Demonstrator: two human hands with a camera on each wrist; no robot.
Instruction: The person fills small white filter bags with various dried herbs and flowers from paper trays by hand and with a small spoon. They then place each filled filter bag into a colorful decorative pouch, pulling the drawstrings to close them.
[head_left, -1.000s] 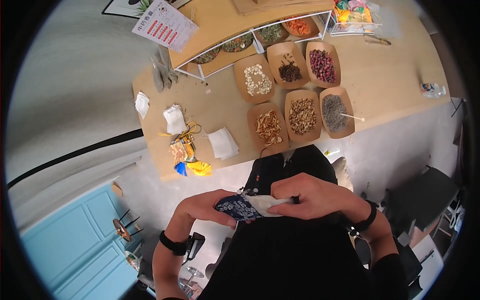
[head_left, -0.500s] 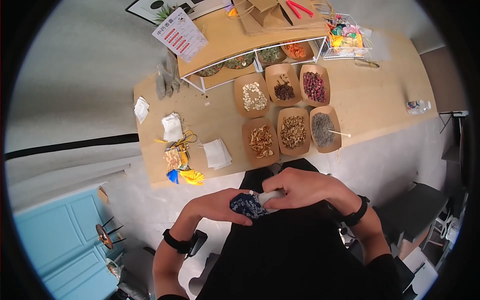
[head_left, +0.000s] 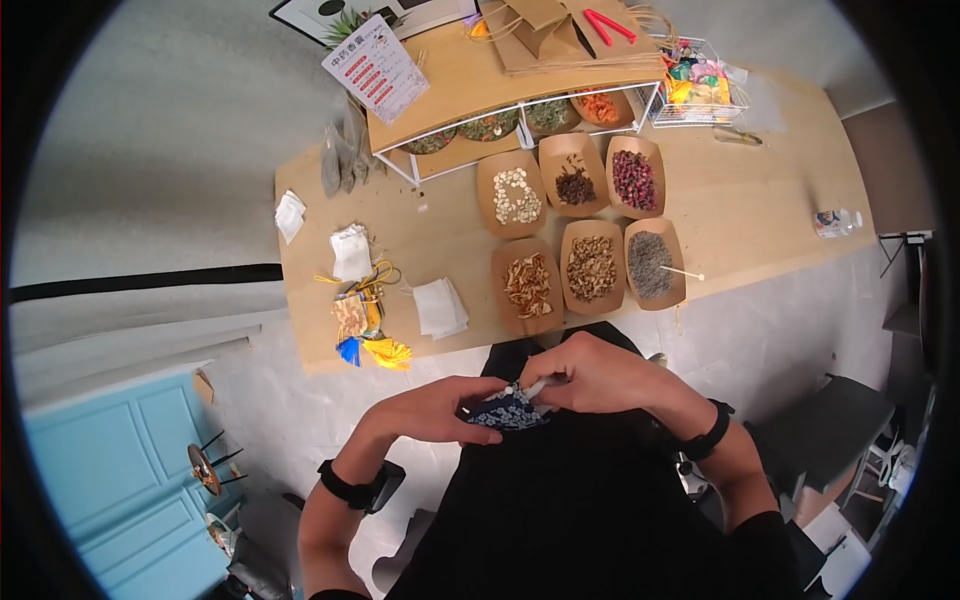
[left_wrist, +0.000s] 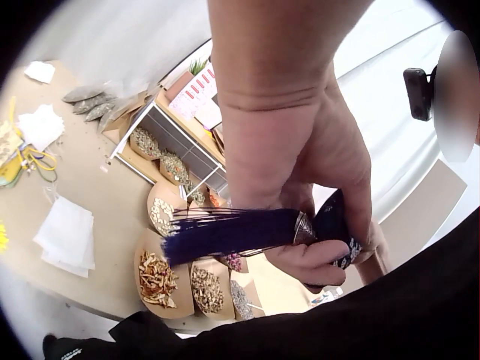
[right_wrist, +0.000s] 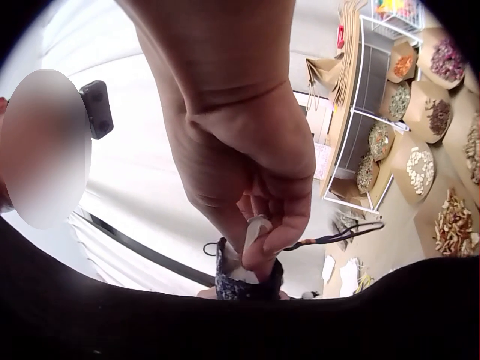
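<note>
In front of the dark shirt, my left hand (head_left: 432, 408) grips a small navy pouch (head_left: 514, 412) with a white flower print. A dark blue tassel (left_wrist: 232, 234) hangs from the pouch in the left wrist view. The thumb and fingers of my right hand (head_left: 598, 374) pinch a white cloth bag (right_wrist: 256, 227) at the pouch's open mouth. Most of the bag is hidden by the pouch and fingers. A dark drawstring cord (right_wrist: 341, 237) trails out beside the mouth in the right wrist view.
Beyond my hands, the table (head_left: 740, 220) bears several paper trays of dried herbs, including white slices (head_left: 516, 196) and rosebuds (head_left: 634, 180). White cloth bags (head_left: 440, 307) and yellow-and-blue tassels (head_left: 385, 352) lie left. A shelf (head_left: 520, 90) stands behind; a bottle (head_left: 836, 222) sits far right.
The white bag has gone from sticking well out of the pouch to showing only a little at its mouth. My right hand has moved closer to my left.
</note>
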